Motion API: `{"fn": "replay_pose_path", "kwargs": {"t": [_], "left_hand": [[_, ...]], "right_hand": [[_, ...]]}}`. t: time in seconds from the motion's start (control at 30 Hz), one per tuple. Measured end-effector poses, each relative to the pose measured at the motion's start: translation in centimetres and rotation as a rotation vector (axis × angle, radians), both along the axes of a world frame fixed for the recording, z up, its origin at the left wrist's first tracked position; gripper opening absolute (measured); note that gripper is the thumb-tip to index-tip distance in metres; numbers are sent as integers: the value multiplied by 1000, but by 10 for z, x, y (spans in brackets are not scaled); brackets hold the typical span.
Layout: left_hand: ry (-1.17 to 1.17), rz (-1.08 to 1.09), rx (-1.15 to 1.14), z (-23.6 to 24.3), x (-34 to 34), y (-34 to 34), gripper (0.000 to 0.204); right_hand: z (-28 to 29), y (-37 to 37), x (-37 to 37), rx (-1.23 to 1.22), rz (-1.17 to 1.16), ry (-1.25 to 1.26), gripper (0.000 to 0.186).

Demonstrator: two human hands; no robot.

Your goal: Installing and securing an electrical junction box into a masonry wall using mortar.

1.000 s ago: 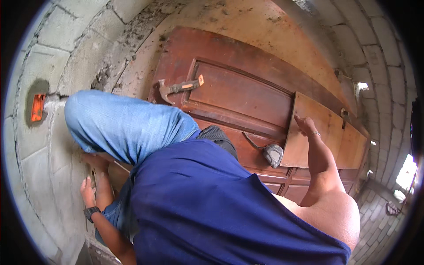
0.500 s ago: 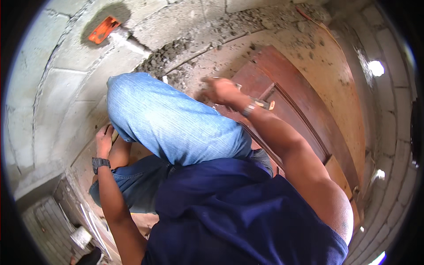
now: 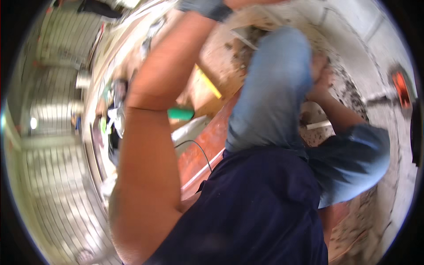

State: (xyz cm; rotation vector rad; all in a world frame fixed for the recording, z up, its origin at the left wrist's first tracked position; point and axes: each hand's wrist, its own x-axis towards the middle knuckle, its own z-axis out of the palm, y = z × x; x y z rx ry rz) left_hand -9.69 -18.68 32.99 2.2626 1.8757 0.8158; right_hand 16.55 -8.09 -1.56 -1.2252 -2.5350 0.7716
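Observation:
My left hand [image 3: 253, 2] reaches into the top edge at the end of my long, blurred forearm, above a dark wrist band; its fingers are smeared or cut off, so what it holds cannot be told. A narrow strip of skin at the lower right, beside my dark shirt, may be my right arm; that hand does not show. Below my left hand lie a yellow strip [image 3: 210, 81], a green cylinder [image 3: 180, 113] and a reddish-brown panel [image 3: 198, 154] with a black cable. My bent legs in jeans fill the middle and right, a bare foot beside the raised knee.
A block wall [image 3: 375, 48] with an orange box [image 3: 402, 90] set into it is on the right, with rubble [image 3: 340, 75] along its foot. A blurred pile of mixed objects [image 3: 118, 115] lies at the left, beside a pale block wall [image 3: 57, 176].
My view has swung round, moving the orange box from upper left to far right. My left arm now stretches up high. My right hand, earlier reaching over the door panel, has left view.

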Motion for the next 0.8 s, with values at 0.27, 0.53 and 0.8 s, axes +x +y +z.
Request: {"fn": "replay_pose_path", "kwargs": {"t": [0.27,0.53,0.8], "left_hand": [[674,531,-381,-166,-181,-245,40],[174,959,-792,-443,-153,-222,38],[-1441,1373,-257,-467,-125,-214,31]], "right_hand": [[-22,16,-23,7,37,-139,33],[-16,-59,165,-109,-204,-25,29],[58,-119,327,16,-1098,57,28]]}}
